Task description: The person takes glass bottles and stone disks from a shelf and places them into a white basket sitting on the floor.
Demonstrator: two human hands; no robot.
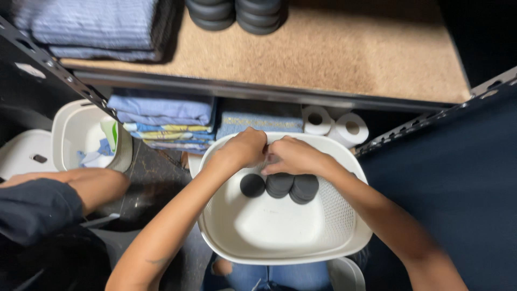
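Observation:
A white plastic basket (280, 245) rests on my lap below a shelf. My left hand (243, 149) and my right hand (293, 156) meet at its far rim, fingers curled together over something too small to make out. Just under them, several black round discs (280, 185) lie against the basket's far wall. The rest of the basket floor is bare white plastic.
A particleboard shelf (334, 48) holds folded blue cloth (91, 27) and stacked black discs (234, 13). Beneath it are folded fabrics (161, 121) and toilet paper rolls (336, 124). A second white basket (81, 134) with cloth stands left. A dark blue panel (458, 178) rises right.

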